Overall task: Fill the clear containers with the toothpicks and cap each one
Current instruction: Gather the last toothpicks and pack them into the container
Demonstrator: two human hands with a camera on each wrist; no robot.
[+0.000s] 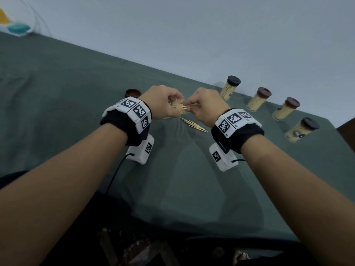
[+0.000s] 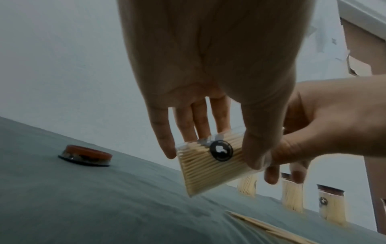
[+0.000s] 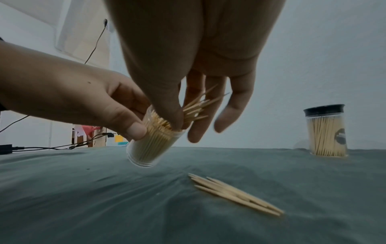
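My left hand (image 1: 163,100) grips a clear container (image 2: 211,166) packed with toothpicks, tilted above the green cloth; the same container (image 3: 150,145) shows in the right wrist view with its mouth uncapped. My right hand (image 1: 203,106) pinches a small bunch of toothpicks (image 3: 198,105) at that mouth, thumb pressing among the sticks. A few loose toothpicks (image 1: 194,124) lie on the cloth below the hands, the same loose toothpicks (image 3: 236,194) showing close up. A brown cap (image 1: 133,92) lies to the left, and that cap (image 2: 85,155) rests flat on the cloth.
Several capped containers full of toothpicks stand in a row along the table's far right edge (image 1: 230,87), (image 1: 259,98), (image 1: 286,108), (image 1: 301,129). The green cloth (image 1: 76,93) covers the table. A clear bowl (image 1: 19,22) sits at the far left corner.
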